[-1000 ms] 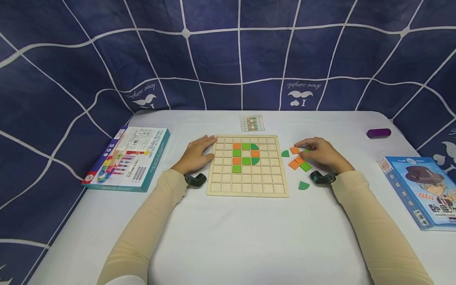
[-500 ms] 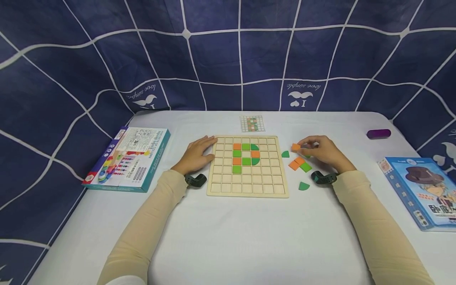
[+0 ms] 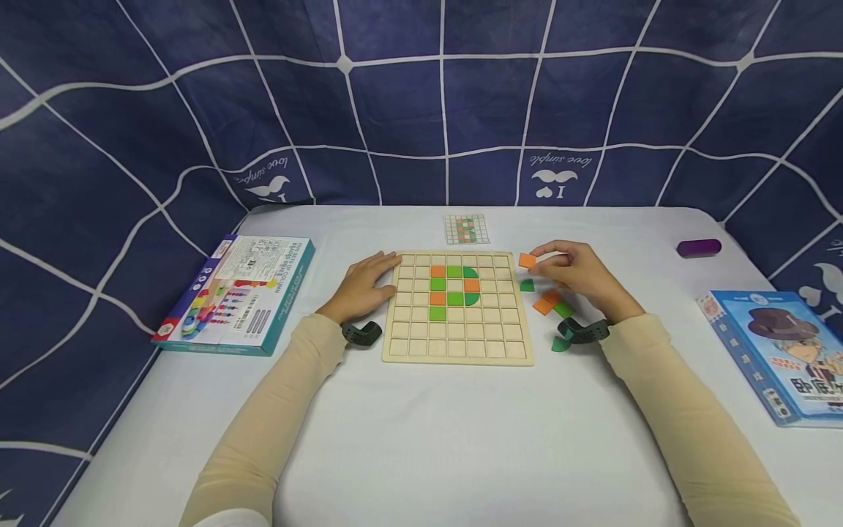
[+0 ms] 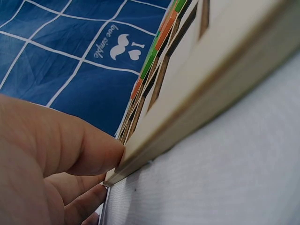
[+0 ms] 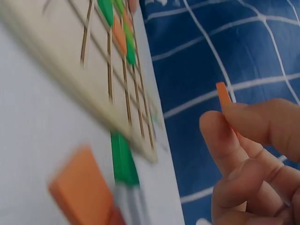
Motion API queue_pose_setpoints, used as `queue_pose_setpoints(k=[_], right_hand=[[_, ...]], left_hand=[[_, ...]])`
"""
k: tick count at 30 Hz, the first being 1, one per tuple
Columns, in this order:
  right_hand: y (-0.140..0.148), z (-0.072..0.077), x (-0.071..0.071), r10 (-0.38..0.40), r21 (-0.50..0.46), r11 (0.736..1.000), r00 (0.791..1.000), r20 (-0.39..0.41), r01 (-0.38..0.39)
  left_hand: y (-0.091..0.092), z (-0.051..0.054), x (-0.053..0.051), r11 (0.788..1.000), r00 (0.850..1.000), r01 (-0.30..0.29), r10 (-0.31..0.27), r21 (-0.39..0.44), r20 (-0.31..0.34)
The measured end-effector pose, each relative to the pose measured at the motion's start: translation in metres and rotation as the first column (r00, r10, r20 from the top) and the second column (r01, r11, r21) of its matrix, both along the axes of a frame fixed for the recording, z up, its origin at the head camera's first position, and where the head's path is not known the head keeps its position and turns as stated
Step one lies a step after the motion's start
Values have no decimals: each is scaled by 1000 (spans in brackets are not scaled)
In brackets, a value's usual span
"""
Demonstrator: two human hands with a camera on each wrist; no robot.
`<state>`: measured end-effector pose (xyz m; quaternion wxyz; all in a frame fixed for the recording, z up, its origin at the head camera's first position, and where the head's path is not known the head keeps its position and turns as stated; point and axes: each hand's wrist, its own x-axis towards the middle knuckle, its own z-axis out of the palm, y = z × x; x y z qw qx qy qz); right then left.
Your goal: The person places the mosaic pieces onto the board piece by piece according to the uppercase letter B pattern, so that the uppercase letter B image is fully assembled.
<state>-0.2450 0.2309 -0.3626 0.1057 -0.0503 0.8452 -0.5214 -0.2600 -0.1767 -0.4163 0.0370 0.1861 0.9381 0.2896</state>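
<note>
A wooden grid board (image 3: 503, 350) bears several orange and green tiles in its upper middle cells. My left hand (image 3: 364, 287) rests against its left edge, and in the left wrist view the thumb (image 4: 101, 152) touches the rim. My right hand (image 3: 576, 272) pinches an orange square tile (image 3: 527, 260) between thumb and fingertips, raised off the table just right of the board's upper right corner. In the right wrist view the pinched tile (image 5: 224, 96) shows edge-on. Below that hand lie a green quarter-round tile (image 3: 527, 285), orange squares (image 3: 544, 305) and a green square (image 3: 563, 309), partly covered.
A small pattern card (image 3: 466, 229) lies behind the board. On the left is a boxed toy (image 3: 237, 293); on the right, a blue box (image 3: 784, 351) and a purple case (image 3: 699, 248). Another green quarter-round tile (image 3: 559, 345) sits beneath the right wristband (image 3: 585, 331).
My right hand has picked an orange square tile out of the loose pile and carried it up and left toward the board. The left hand has stayed still.
</note>
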Motion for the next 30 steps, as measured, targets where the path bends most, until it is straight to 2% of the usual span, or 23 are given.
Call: queue_pose_setpoints(k=[7, 13, 19, 22, 26, 30], right_hand=[[-23, 2, 9, 8, -116, 993, 997, 73, 0], [-42, 0, 16, 13, -158, 987, 995, 100, 3], [-62, -9, 22, 73, -298, 954, 993, 95, -42], [-72, -13, 27, 110, -337, 939, 988, 113, -66], [-83, -18, 32, 136, -343, 936, 982, 133, -83], [-93, -25, 36, 142, -361, 928, 983, 119, -91]], left_hand=[[1, -1, 0, 1000, 1000, 1, -1, 2, -1], [1, 0, 1, 1000, 1000, -4, 4, 4, 2], [1, 0, 2, 1000, 1000, -3, 3, 6, 1], [1, 1, 2, 1000, 1000, -1, 1, 5, -1], [1, 1, 1, 1000, 1000, 2, -2, 1, -7], [1, 1, 1, 1000, 1000, 2, -2, -2, -10]])
